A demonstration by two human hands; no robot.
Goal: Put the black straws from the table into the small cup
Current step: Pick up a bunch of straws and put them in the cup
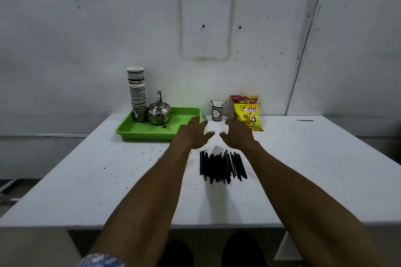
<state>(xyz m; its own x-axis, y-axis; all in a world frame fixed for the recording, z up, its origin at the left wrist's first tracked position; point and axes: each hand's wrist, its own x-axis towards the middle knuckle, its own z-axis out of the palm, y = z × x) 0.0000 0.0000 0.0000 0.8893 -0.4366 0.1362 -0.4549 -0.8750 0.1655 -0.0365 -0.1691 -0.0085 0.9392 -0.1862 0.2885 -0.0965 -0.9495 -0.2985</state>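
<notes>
Two empty hands, left hand (193, 133) and right hand (238, 134), hover beyond the black straws (222, 166).

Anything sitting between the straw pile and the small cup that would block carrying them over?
Nothing visible does. The bare table runs from the black straws to the small cup. Only the open left hand and right hand hover there. The snack bag stands right of the cup.

cup label (216, 114) illegible, tray (138, 130) corner hidden

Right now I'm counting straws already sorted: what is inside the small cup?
Two black straw ends poke above the cup rim, leaning left and right. The cup wall hides the rest, so more straws or anything else inside cannot be seen.
</notes>
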